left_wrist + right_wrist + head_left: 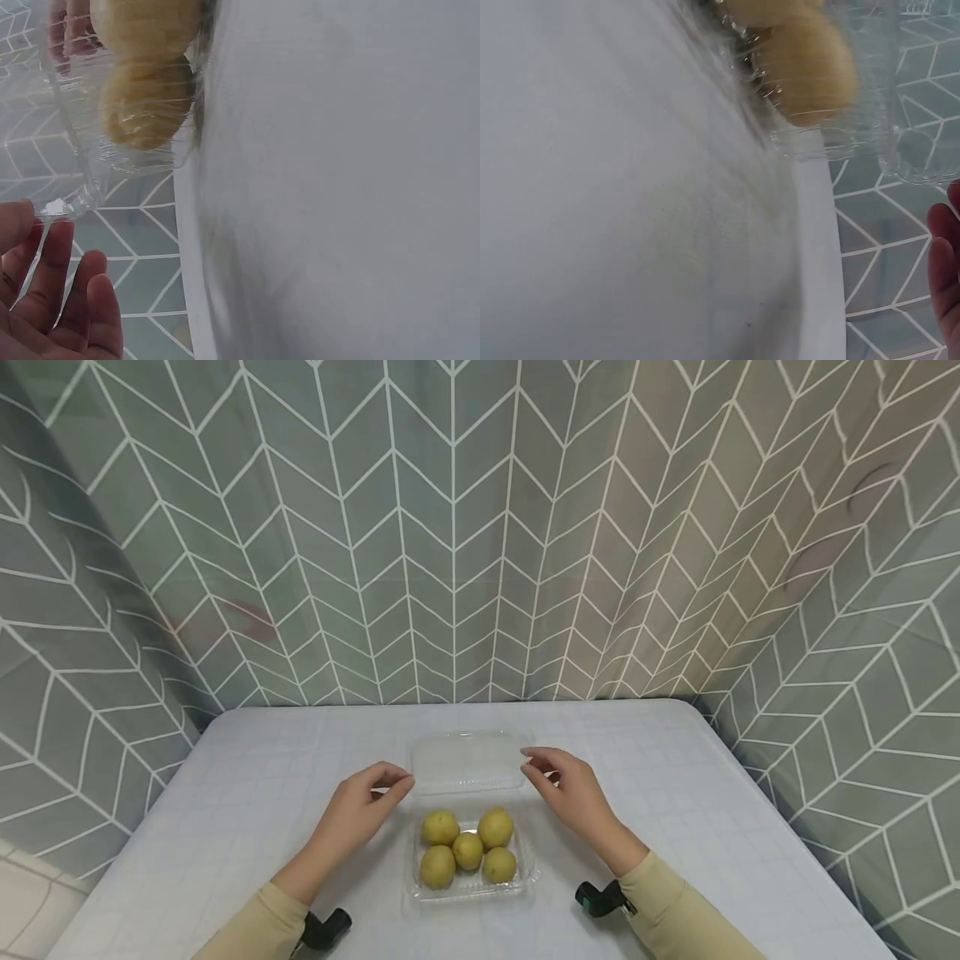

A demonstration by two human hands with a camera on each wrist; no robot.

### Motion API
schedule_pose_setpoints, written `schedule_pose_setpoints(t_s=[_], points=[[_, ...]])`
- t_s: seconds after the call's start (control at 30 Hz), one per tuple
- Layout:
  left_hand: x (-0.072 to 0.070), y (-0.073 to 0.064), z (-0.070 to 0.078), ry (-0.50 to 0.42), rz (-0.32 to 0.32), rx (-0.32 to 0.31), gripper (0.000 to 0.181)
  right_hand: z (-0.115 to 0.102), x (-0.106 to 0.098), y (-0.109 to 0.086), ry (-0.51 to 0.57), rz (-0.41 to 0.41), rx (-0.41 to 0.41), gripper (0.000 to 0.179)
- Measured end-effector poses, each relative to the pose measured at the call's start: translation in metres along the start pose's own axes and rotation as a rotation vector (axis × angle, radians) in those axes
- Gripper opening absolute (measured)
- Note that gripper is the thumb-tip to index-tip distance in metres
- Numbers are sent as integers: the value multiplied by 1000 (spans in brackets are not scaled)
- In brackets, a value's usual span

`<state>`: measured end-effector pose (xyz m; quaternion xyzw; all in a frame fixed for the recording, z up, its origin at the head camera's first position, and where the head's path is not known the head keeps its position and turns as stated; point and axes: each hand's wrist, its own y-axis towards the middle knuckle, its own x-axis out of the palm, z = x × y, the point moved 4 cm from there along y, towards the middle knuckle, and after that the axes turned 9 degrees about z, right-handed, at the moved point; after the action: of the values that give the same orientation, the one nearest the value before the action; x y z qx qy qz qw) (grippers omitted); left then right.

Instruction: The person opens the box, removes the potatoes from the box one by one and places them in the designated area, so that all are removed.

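A clear plastic clamshell box (467, 893) sits on the table with several round yellow-green fruits (468, 851) in its base. Its hinged clear lid (467, 762) stands raised on the far side. My left hand (360, 802) pinches the lid's left edge near a corner between thumb and index finger. In the left wrist view the other fingers (94, 307) of that hand are loosely bent. At the lid's right edge, my right hand (573, 793) holds the rim with thumb and index fingertips. The right wrist view shows only part of its fingers (943, 262), beside the lid's corner.
A white cloth (262, 802) covers the table, which has rounded far corners. Grey-green curtains (450, 568) with white chevron lines hang behind and at both sides. Black wrist cameras (600, 899) are worn at the cuffs of the beige sleeves (675, 902).
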<state>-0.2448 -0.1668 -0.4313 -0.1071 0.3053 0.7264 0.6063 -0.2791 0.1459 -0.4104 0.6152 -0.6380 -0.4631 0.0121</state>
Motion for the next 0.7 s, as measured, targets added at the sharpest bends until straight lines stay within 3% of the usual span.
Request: schedule_pose_setpoints(t_s=[0.23,0.43,0.57,0.7], points=[[5,8,-9,-8,11,0,22,8,11,4,-25,8,74,32],[8,12,-13,24,28,6,42,11,17,4,-11,4,116,43],[10,14,-12,50,33,34,50,15,22,1,-48,-27,121,40],[13,13,-12,108,8,43,45,17,25,-3,-65,-58,133,35]])
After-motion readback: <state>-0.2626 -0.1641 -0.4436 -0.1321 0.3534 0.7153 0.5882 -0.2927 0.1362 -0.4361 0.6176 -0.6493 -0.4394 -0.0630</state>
